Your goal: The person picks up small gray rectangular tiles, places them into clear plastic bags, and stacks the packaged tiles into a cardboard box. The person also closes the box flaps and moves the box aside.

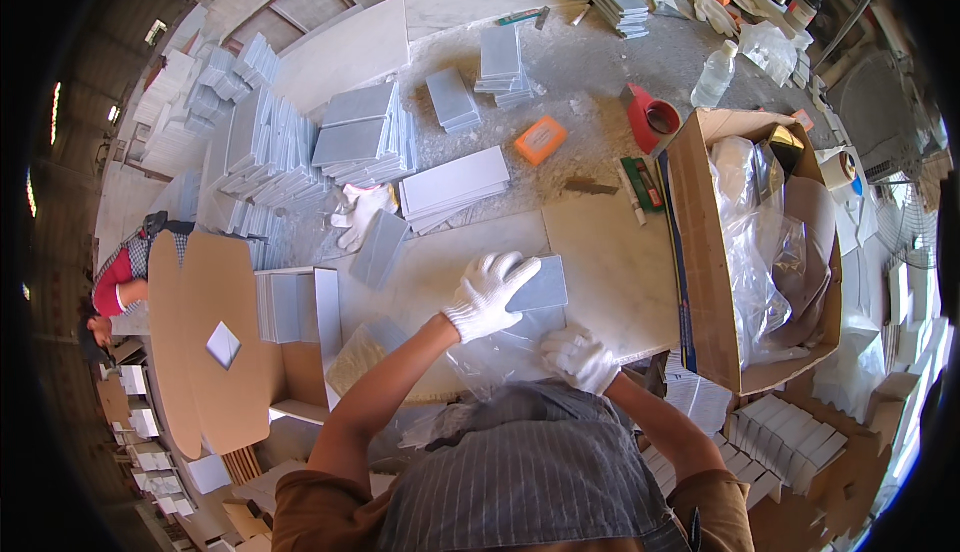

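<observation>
My left hand [491,295], in a white knit glove, grips the left side of a grey rectangular tile [549,284] above the pale stone slab at the table's front. My right hand [581,359], gloved too, is closed at the slab's front edge, by a clear plastic bag [491,361] that lies below the tile; whether it pinches the bag I cannot tell. Another grey tile [380,249] lies to the left, beside a loose white glove [362,214]. Behind are white rectangular panels [455,188] in a loose pile and an orange block [540,140].
Stacked grey tiles [358,136] stand at the back left. An open carton [202,342] holding tiles is at the left; a carton [679,252] of plastic film stands at the right. A red tape dispenser [640,118] and a water bottle [715,73] are behind. Another person [120,282] is at far left.
</observation>
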`<state>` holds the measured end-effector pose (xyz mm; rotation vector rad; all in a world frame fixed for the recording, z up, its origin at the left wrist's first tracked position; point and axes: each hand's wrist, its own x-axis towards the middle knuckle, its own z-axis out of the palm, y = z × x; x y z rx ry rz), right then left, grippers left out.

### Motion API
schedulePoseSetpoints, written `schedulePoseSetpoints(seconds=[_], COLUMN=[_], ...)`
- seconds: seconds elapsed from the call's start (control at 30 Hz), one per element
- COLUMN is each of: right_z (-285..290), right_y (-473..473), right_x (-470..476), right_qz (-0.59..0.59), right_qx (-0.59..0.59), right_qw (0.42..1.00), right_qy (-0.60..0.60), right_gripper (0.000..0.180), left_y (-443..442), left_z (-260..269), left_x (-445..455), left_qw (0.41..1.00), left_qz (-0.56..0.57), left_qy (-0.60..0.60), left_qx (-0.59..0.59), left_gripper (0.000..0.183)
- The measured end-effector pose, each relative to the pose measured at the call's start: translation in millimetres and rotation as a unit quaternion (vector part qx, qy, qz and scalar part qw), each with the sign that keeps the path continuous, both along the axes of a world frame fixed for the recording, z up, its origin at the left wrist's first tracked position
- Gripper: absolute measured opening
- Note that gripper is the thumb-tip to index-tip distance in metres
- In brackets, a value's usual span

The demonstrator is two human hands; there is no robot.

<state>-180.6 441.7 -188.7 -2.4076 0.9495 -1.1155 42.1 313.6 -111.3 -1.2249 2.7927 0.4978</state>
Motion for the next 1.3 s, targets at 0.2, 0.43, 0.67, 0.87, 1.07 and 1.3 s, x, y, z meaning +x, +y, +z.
schedulePoseSetpoints(seconds=[0.2, 0.43, 0.67, 0.87, 1.07, 1.3], right_z=[6.5, 117.0, 55.5, 36.7, 16.4, 22.9], right_y=[1.2, -42.9, -164.9, -185.2, -185.5, -183.7], right_x=[0.3, 5.2, 17.2, 28.0, 9.8, 11.7], right_qz=[0.019, -0.046, -0.272, -0.265, -0.207, -0.222], right_qx=[0.019, -0.024, 0.362, 0.463, 0.526, 0.553], right_qw=[1.000, 0.998, 0.883, 0.835, 0.819, 0.800], right_qy=[0.009, -0.019, -0.127, -0.131, -0.097, -0.072], right_gripper=[0.025, 0.018, 0.029, 0.039, 0.037, 0.041], left_y=[-3.3, -15.8, -4.9, -5.1, -17.8, -72.6], left_z=[4.2, -4.6, -30.9, -31.3, -59.4, -11.4], left_x=[3.1, 78.5, 95.6, 36.9, 43.3, 129.1], left_qw=[1.000, 0.840, 0.830, 0.795, 0.733, 0.892], left_qz=[-0.018, 0.224, 0.129, 0.413, 0.503, 0.430], left_qy=[0.016, 0.411, 0.420, 0.371, 0.406, -0.056], left_qx=[0.001, 0.274, 0.343, 0.242, 0.211, -0.131], left_gripper=[0.090, 0.112, 0.109, 0.037, 0.037, 0.079])
